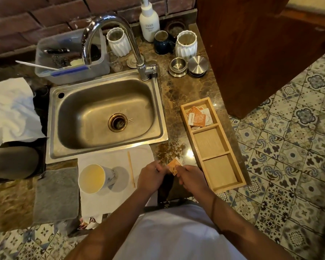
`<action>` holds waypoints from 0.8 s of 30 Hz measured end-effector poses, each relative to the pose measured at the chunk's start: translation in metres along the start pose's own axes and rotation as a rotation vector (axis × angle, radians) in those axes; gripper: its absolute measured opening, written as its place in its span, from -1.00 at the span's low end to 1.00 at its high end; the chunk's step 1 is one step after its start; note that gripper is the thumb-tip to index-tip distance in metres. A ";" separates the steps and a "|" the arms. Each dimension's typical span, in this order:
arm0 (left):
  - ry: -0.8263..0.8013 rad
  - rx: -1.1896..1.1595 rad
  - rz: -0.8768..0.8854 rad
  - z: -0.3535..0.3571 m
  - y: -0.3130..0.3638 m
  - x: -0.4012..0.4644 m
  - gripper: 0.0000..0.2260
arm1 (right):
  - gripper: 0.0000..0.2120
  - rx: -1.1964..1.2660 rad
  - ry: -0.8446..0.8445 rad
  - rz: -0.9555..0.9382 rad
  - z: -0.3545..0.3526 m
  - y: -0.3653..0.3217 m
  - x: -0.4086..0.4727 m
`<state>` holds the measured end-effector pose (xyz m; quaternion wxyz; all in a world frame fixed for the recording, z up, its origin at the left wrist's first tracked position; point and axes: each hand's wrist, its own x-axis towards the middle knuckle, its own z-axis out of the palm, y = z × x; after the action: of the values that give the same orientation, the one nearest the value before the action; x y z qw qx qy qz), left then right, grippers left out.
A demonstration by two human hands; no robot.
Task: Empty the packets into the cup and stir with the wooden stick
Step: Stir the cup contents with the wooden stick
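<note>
Both hands pinch one orange packet (174, 166) between them, left hand (151, 174) on its left edge, right hand (189, 177) on its right, fingers curled in. The grip reads as a tear setup; whether the packet is open yet I can't tell. It sits low over the table edge, right of the cup and apart from it.

Step, as I judge it: opening a packet, before pouring. Next move calls for a clean tear across the top, then carrying it left and tipping it over the cup mouth without spilling on the cloth.

Paper cup (94, 178): white, round mouth, pale inside, contents unclear; stands on a white cloth (105, 158). Wooden stick (131, 168): thin, straight, lies untouched on the cloth just right of the cup.

More packets (198, 117), flat foil-like orange and white squares, lie in the far compartment of a three-bay wooden tray (210, 141); the other two bays hold nothing. Table (174, 98) is glossy brown marble; brushed steel sink (105, 113) behind the cloth.
</note>
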<state>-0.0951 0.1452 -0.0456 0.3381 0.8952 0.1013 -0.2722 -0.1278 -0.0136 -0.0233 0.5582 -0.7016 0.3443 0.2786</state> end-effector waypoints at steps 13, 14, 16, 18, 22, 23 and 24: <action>0.209 -0.560 -0.153 -0.081 -0.039 -0.078 -0.65 | -0.82 -0.461 -0.127 -0.311 0.053 -0.036 0.014; 0.211 -0.578 -0.165 -0.085 -0.045 -0.082 -0.63 | -0.82 -0.488 -0.125 -0.327 0.060 -0.039 0.016; 0.216 -0.631 -0.182 -0.093 -0.059 -0.091 -0.56 | -0.82 -0.512 -0.138 -0.337 0.075 -0.044 0.018; 0.244 -0.647 -0.159 -0.101 -0.074 -0.102 -0.49 | -0.83 -0.541 -0.149 -0.330 0.090 -0.047 0.019; 0.319 -0.616 -0.097 -0.118 -0.107 -0.115 -0.41 | -0.79 -0.679 -0.100 -0.333 0.118 -0.050 0.019; 0.329 -0.604 -0.090 -0.124 -0.115 -0.114 -0.42 | -0.80 -0.708 -0.090 -0.332 0.124 -0.052 0.018; 0.341 -0.593 -0.087 -0.129 -0.122 -0.112 -0.44 | -0.80 -0.728 -0.080 -0.332 0.130 -0.053 0.018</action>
<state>-0.1786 0.3228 0.0300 0.5498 0.7854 0.2691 -0.0916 -0.0757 0.1173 -0.0344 0.3236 -0.8882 0.0830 0.3155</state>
